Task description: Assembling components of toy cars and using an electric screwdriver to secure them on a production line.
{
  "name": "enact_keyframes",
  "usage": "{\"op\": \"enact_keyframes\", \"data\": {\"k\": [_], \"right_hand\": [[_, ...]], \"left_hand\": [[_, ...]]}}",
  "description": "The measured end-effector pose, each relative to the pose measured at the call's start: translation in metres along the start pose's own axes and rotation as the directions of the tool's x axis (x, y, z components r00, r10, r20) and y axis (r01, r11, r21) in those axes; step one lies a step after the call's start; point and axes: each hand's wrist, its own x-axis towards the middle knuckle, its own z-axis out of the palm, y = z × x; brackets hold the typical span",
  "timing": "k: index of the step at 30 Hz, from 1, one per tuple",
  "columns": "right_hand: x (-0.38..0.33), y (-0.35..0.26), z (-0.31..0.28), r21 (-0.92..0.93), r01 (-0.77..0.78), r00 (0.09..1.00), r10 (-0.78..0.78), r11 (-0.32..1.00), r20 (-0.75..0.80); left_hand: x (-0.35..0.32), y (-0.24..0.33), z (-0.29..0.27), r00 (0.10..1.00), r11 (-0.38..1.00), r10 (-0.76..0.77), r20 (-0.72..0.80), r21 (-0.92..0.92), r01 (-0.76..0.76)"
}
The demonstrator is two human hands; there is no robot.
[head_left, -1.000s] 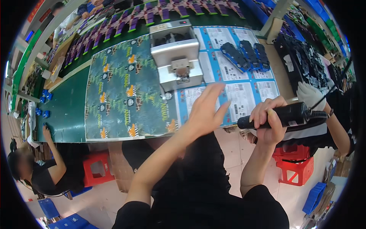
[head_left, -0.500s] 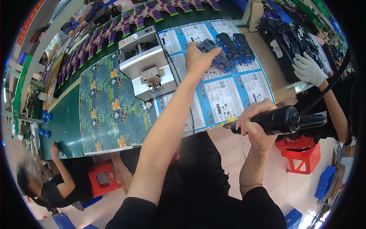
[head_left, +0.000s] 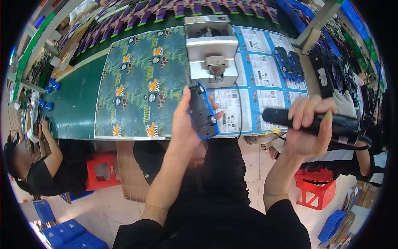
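Note:
My left hand [head_left: 184,122] is closed around a blue toy car [head_left: 203,111], whose black underside with its wheels faces up. It holds the car just in front of a silver metal machine [head_left: 212,50], which looks like a screw feeder. On the right, my right hand [head_left: 309,128] grips a black electric screwdriver [head_left: 282,118] by its body, with the front end pointing left, above the table's front edge. Beyond it, two more blue toy cars [head_left: 284,62] lie underside up on the blue-and-white printed sheet [head_left: 243,99].
An animal-patterned sheet [head_left: 141,83] covers the table left of the machine. A black bin [head_left: 323,72] of dark parts stands at the right, where a co-worker's gloved hand [head_left: 344,103] reaches. Purple-and-green items [head_left: 157,15] line the back. Another person [head_left: 47,155] sits at far left.
My left hand has picked up one of the three toy cars and brought it nearer, left of where it lay. The screwdriver is now turned with its front end leftward. The view has shifted right.

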Motion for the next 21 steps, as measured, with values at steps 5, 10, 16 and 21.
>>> {"op": "enact_keyframes", "data": {"k": [5, 10, 16, 21], "right_hand": [[0.046, 0.058, 0.055, 0.008, 0.067, 0.994, -0.067, 0.998, 0.085], [0.062, 0.102, 0.088, -0.118, 0.052, 0.998, -0.054, 0.992, -0.013], [0.067, 0.111, 0.097, -0.365, 0.008, 0.994, 0.033, 0.931, 0.104], [0.075, 0.110, 0.094, -0.375, -0.162, 0.982, 0.186, 0.913, 0.029]], "left_hand": [[-0.002, 0.023, -0.040, 0.986, 0.974, 0.110, -0.123, 0.211, -0.082], [-0.006, 0.023, -0.043, 0.980, 0.916, 0.200, -0.012, 0.358, -0.183], [-0.001, 0.014, -0.044, 0.960, 0.835, 0.273, 0.067, 0.478, -0.271], [-0.003, 0.011, -0.047, 0.951, 0.821, 0.299, 0.078, 0.487, -0.298]]}}
